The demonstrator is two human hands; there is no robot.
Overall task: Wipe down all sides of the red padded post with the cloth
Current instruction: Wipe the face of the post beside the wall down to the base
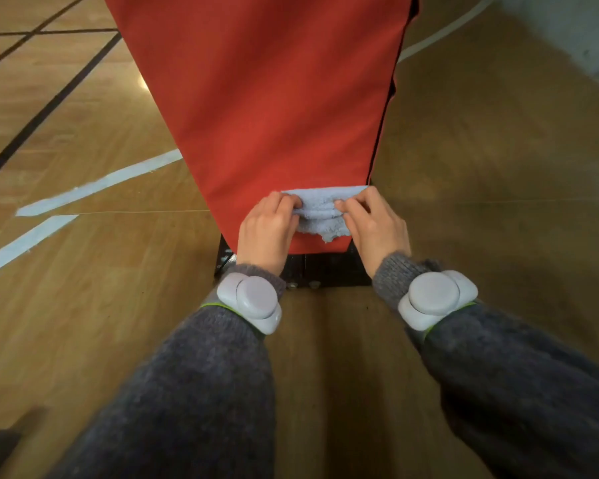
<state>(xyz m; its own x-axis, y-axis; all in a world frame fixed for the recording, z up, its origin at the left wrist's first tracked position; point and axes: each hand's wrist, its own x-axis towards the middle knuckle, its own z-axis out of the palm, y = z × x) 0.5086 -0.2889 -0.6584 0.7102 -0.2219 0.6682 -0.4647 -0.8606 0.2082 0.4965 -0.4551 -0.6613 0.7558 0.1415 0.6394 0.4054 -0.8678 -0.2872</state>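
- The left hand (267, 229) and the right hand (374, 226) each had fingers curled over 1 end of the folded pale-blue cloth (320, 212), gripping it between them.
- The cloth lay directly ahead of both hands, against the near face of the red padded post (274, 98), with a loose corner hanging below the fingers.
- The post's long axis ran up and away from the hands, so nearly all of the near face stretched beyond the cloth. Only a short red strip and the black base (325, 267) lay back toward the wrists.
- Both hands sat about equally near the post. The right hand was just beside the post's right edge, so that side face looked the easier reach for it.
- The post's other sides were hidden, so how much had been wiped could not be told.
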